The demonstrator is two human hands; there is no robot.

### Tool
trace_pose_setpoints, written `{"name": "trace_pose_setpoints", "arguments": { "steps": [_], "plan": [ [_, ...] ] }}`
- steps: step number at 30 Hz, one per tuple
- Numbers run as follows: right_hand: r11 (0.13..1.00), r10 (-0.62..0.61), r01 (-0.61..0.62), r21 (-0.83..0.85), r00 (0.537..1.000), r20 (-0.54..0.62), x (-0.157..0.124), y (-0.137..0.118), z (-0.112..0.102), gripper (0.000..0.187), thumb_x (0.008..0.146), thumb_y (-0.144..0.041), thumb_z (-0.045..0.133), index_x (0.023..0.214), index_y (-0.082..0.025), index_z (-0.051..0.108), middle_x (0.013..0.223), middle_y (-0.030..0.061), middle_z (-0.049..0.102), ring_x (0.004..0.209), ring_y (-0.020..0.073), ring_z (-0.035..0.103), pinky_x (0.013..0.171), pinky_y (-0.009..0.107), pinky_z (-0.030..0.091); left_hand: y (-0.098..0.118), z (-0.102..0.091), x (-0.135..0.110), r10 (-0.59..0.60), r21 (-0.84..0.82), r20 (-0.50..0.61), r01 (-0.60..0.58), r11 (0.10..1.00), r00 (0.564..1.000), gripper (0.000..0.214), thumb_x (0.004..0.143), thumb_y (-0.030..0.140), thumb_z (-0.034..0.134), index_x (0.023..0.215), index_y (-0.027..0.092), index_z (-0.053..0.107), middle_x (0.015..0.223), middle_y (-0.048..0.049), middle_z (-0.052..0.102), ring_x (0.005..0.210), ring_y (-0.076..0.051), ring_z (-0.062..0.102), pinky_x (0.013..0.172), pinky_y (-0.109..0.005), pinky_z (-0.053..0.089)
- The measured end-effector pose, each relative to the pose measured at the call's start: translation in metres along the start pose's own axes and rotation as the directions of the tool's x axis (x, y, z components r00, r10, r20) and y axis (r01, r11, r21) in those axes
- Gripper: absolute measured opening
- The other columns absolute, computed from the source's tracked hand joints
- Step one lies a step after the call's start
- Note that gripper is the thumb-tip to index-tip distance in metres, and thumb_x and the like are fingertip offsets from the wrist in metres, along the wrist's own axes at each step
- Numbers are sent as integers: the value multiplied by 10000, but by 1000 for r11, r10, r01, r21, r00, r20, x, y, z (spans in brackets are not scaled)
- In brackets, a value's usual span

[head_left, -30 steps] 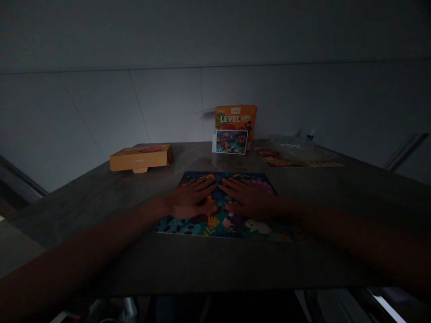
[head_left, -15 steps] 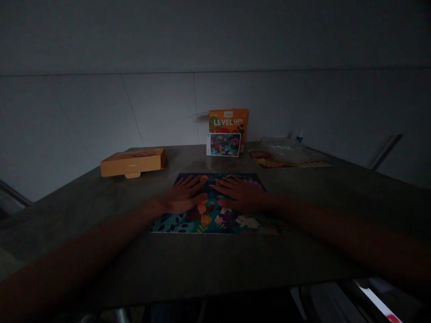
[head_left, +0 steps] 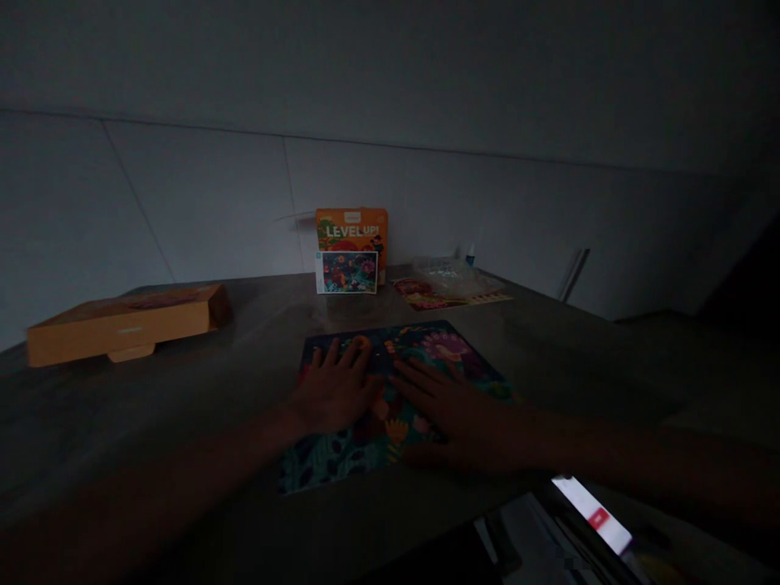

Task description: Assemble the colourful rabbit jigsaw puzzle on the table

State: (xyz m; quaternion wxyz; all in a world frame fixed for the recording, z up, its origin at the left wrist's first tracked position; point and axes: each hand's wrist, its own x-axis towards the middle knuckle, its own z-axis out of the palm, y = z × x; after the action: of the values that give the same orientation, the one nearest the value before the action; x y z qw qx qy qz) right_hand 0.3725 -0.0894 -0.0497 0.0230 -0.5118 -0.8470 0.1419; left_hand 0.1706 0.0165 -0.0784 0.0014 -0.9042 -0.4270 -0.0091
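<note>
A colourful jigsaw puzzle [head_left: 444, 349] lies flat on the dark table [head_left: 183, 382] in front of me. My left hand [head_left: 332, 390] rests palm down on its left half, fingers spread and stretched out. My right hand [head_left: 454, 414] lies flat on the lower middle of the puzzle, fingers pointing left and forward. Neither hand holds anything. The scene is very dim.
An orange flat box [head_left: 122, 325] sits at the far left. An orange "LEVEL UP!" box [head_left: 352, 231] stands against the wall with a small picture card [head_left: 346, 272] leaning on it. A clear plastic bag [head_left: 448, 280] lies on printed sheets. A lit phone screen [head_left: 591, 504] shows at the bottom right.
The view has swung to the right and nearer, so everything sits further left in frame. Both hands stay flat on the puzzle; the right hand has slid lower.
</note>
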Motion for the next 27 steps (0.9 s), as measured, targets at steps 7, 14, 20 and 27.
{"name": "trace_pose_setpoints", "arguments": {
  "steps": [7, 14, 20, 27],
  "plan": [
    [983, 179, -180, -40, 984, -16, -59, 70, -8, 936, 882, -731, 488, 1593, -280, 81, 1656, 82, -5, 1517, 371, 29, 1157, 695, -25, 84, 1, 53, 117, -57, -110, -123, 991, 987, 658, 994, 544, 275, 1519, 155, 358, 1603, -173, 291, 1446, -485, 253, 1107, -690, 254],
    [980, 193, -195, -22, 978, -83, -108, 163, -14, 864, 876, -674, 551, 1574, -344, 163, 1657, 33, 126, 1517, 347, 76, 1200, 625, 51, 149, 2, 114, 114, -206, -91, -131, 970, 989, 750, 953, 588, 263, 1532, 116, 335, 1613, -191, 255, 1466, -486, 186, 1141, -682, 177],
    [993, 107, -112, -27, 984, -139, -105, 221, -29, 877, 828, -689, 597, 1554, -294, 302, 1647, 63, 188, 1515, 356, 102, 1206, 595, 79, 170, 11, 158, 62, -215, -117, -86, 973, 991, 732, 957, 591, 268, 1529, 143, 356, 1615, -176, 262, 1472, -474, 179, 1160, -666, 160],
    [998, 43, -50, -36, 984, -175, -88, 227, -40, 895, 816, -694, 596, 1526, -191, 386, 1618, 120, 271, 1499, 340, 204, 1209, 557, 131, 150, -1, 164, 300, -197, -75, -309, 930, 951, 655, 981, 533, 308, 1482, 126, 420, 1574, -184, 351, 1459, -387, 289, 1141, -570, 274]
  ]
}}
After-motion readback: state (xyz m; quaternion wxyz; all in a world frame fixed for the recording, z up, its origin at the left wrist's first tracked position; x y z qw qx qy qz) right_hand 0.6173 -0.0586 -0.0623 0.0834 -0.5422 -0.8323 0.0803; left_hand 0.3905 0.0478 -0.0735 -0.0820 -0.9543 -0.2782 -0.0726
